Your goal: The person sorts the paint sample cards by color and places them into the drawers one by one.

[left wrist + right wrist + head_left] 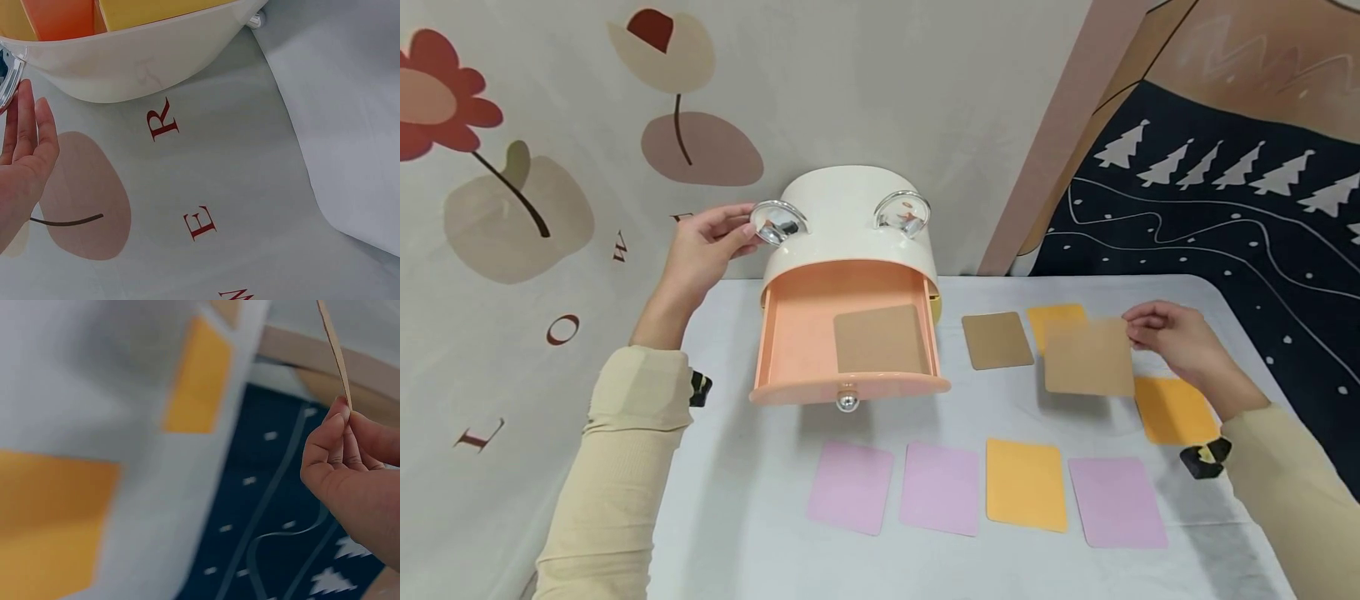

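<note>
My left hand (703, 246) holds the rim of a round silver ear-like piece (778, 222) on a white storage box (850, 217) between thumb and fingers. The left wrist view shows this hand's (25, 150) fingers stretched up against the silver piece. The box's peach drawer (797, 325) is pulled out, with a brown card (880, 342) lying in its right part. My right hand (1176, 337) pinches another brown card (1088, 358) by its edge, raised above the table. The right wrist view shows that card (337, 356) edge-on between thumb and fingers.
On the white-covered table (737, 500) lie a brown card (997, 340), orange cards (1026, 485) and pink cards (1126, 502). One orange card (1056, 321) lies partly hidden behind the raised card. A printed cloth (850, 83) hangs behind; a dark cloth (1210, 225) is at right.
</note>
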Demonstrator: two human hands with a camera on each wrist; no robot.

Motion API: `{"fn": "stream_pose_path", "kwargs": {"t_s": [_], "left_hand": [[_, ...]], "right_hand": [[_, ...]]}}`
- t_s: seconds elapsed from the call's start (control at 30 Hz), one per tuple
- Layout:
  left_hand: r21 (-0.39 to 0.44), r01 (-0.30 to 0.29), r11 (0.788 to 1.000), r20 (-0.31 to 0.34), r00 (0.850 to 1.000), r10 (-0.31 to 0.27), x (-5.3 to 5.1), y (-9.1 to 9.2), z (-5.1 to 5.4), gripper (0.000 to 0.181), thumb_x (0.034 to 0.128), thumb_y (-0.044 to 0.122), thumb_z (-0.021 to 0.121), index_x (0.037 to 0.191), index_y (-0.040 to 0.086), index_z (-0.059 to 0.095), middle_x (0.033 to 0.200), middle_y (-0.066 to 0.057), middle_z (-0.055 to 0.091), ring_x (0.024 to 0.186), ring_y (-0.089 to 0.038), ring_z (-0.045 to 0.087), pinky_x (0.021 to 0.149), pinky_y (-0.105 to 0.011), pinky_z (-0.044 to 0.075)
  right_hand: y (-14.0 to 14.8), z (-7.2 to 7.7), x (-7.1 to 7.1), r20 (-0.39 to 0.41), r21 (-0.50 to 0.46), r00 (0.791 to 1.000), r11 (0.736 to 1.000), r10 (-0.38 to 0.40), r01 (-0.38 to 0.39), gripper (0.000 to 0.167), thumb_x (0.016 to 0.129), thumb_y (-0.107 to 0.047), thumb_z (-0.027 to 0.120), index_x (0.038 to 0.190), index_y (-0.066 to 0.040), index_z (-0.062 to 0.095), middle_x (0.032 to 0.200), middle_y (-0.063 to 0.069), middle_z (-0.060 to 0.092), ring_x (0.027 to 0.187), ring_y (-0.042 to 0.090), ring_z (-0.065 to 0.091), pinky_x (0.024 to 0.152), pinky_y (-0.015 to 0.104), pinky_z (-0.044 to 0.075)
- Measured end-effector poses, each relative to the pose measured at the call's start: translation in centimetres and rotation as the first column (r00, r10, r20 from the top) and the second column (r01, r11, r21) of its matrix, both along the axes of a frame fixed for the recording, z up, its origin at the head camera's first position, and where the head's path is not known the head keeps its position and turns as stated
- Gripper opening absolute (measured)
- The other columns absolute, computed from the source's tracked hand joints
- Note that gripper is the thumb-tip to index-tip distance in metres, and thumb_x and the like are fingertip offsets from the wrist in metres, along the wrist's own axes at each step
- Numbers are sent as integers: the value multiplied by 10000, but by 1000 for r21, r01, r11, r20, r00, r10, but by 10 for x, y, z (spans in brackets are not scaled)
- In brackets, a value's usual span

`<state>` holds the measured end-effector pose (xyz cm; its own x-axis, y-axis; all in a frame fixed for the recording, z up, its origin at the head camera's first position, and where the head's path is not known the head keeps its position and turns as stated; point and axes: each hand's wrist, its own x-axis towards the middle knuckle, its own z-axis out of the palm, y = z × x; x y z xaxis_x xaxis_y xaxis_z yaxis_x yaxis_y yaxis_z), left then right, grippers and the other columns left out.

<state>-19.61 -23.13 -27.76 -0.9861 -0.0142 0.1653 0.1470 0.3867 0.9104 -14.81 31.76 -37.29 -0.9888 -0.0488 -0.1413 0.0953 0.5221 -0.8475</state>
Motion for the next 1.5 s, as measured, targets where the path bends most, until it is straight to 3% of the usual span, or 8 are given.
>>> {"fn": "stream_pose_path", "kwargs": {"t_s": [0.13, 0.37, 0.7, 0.87, 1.07, 1.5], "left_hand": [[7, 2, 1000, -2, 1000, -2, 0, 0, 0, 347, 893, 110, 573, 1216, -16, 557, 978, -2, 623, 798, -64, 616, 771, -179, 517], [14, 3, 1000, 14, 1000, -3, 0, 0, 0, 367, 886, 132, 588, 1228, 2, 556, 1001, -11, 623, 799, -56, 620, 786, -197, 517], [-4, 1, 1000, 9, 1000, -1, -1, 0, 0, 357, 890, 132, 582, 1220, -1, 560, 996, -16, 621, 792, -56, 616, 779, -195, 519], [-6, -5, 1000, 11, 1000, 5, -1, 0, 0, 347, 891, 120, 580, 1212, -11, 563, 993, -27, 625, 784, -54, 615, 773, -193, 520], [7, 10, 1000, -9, 1000, -10, -1, -1, -1, 345, 886, 129, 588, 1204, -6, 572, 1011, -64, 630, 791, -64, 622, 771, -197, 522], [-13, 2, 1000, -7, 1000, -3, -1, 0, 0, 348, 891, 122, 582, 1211, -15, 563, 975, -17, 626, 803, -80, 623, 776, -201, 522]], "right_hand": [[-20, 30, -10, -82, -6, 997, 1000, 15, -16, 187, 911, 19, 506, 1074, 109, 483, 799, -139, 577, 707, 25, 561, 659, 152, 523], [-65, 71, -23, -164, 81, 985, 996, 55, -42, 181, 914, -24, 531, 1081, 45, 540, 869, -52, 602, 738, 70, 575, 676, 147, 520], [-134, 111, -30, -162, -119, 972, 975, 168, -188, 174, 897, 1, 547, 1062, 58, 552, 879, 48, 614, 737, 145, 594, 689, 197, 536], [-163, 114, -31, -141, -188, 969, 955, 204, -229, 175, 890, 10, 554, 1056, 66, 557, 867, 68, 607, 733, 152, 595, 678, 216, 540], [-188, 107, -31, -137, -251, 956, 924, 261, -289, 140, 876, 52, 552, 1012, 83, 564, 853, 116, 597, 722, 171, 599, 689, 246, 544], [-219, 93, -26, -89, -348, 931, 865, 354, -362, 152, 860, 93, 545, 1011, 111, 532, 823, 102, 574, 689, 150, 584, 712, 298, 542]]}}
